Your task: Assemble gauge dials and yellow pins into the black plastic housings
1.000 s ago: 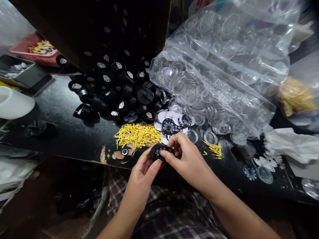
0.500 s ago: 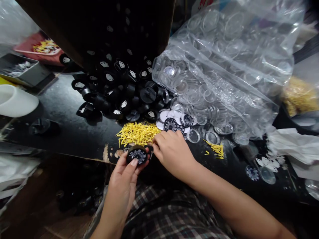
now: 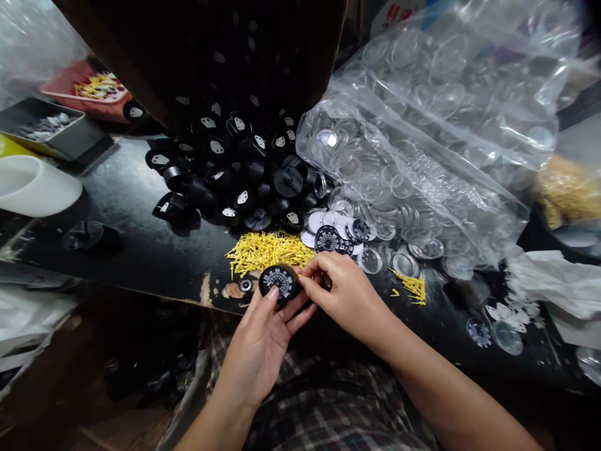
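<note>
My left hand (image 3: 261,341) is closed around a round black dial gauge (image 3: 278,279), its white-numbered face turned up and the thumb resting on the face's lower edge. Just right of the gauge, my right hand (image 3: 345,285) has its thumb and index finger pinched together; anything between the fingertips is too small to make out. A pile of thin yellow pointers (image 3: 263,250) lies on the bench beyond both hands. Behind the right hand are stacked dial discs (image 3: 327,238), some black-printed and some white side up. A small ring-shaped part (image 3: 245,285) sits left of the gauge.
Black round housings (image 3: 206,188) are heaped at the back by a dark box (image 3: 141,56). A plastic bag (image 3: 422,138) spills clear covers at the right. A smaller pointer bunch (image 3: 413,288) lies right. A white cup (image 3: 42,186), grey tray (image 3: 70,141) and pink basket (image 3: 61,94) stand left.
The gauge and my left hand have moved right and slightly up, with the face tilted more upward. My right hand has shifted from the yellow pile to the gauge's right side.
</note>
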Tool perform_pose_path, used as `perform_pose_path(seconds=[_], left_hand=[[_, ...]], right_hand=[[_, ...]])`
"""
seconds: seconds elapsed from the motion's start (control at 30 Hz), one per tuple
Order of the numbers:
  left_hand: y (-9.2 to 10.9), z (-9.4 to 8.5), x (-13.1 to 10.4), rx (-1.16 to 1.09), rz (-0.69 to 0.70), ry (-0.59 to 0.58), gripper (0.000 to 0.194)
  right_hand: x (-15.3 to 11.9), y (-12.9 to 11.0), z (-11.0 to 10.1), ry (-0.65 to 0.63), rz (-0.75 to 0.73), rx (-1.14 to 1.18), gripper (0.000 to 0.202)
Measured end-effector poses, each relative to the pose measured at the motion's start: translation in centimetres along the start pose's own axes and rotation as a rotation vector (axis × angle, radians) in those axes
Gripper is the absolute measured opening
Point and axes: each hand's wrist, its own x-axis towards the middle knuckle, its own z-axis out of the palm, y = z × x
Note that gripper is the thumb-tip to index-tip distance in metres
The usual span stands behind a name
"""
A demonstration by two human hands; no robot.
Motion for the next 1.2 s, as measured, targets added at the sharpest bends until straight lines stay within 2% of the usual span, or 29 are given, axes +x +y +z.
perform_pose_path(seconds=[0.2,0.27,0.37,0.47,0.73,0.87,0.97,1.1,1.2], left_hand=[[-1.2,0.2,-0.2,0.209,0.263,0.091,0.028],[-1.2,0.3,-0.4,0.221,0.256,0.064,0.027],[-0.9,0.5,-0.6,0.151,0.111,-0.029,0.026],[-0.6,0.7,-0.5,0.086,0.007,-0.061,0.026],[-1.8,0.2,-0.3,0.255,0.226,0.067,0.029],[-1.0,-0.2,-0.2,0.311,0.317,0.071,0.027],[-0.4,-0.4,0.0,0.328,0.344,0.108,0.023],[-0.4,-0.4,0.2,0.312,0.32,0.122,0.022],[-0.6,-0.2,0.4,0.305,0.308,0.116,0.023]], right_hand=[[-1.4,-0.2,-0.5,0.084,-0.063,-0.09,0.007],[-1.6,-0.2,-0.6,0.081,-0.07,-0.063,0.007],[-1.8,-0.1,-0.9,0.062,-0.052,0.031,0.009],[-2.0,0.1,-1.1,0.066,-0.033,0.091,0.011],[-3.1,0.2,-1.0,0.103,-0.057,-0.051,0.007],[-4.5,1.2,-2.6,0.061,-0.009,0.006,0.009],[-5.9,3.3,-4.2,0.07,0.062,0.036,0.011],[-7.3,6.0,-5.7,0.107,0.174,-0.233,0.015],[-7.2,5.8,-5.8,0.173,0.215,-0.422,0.016]])
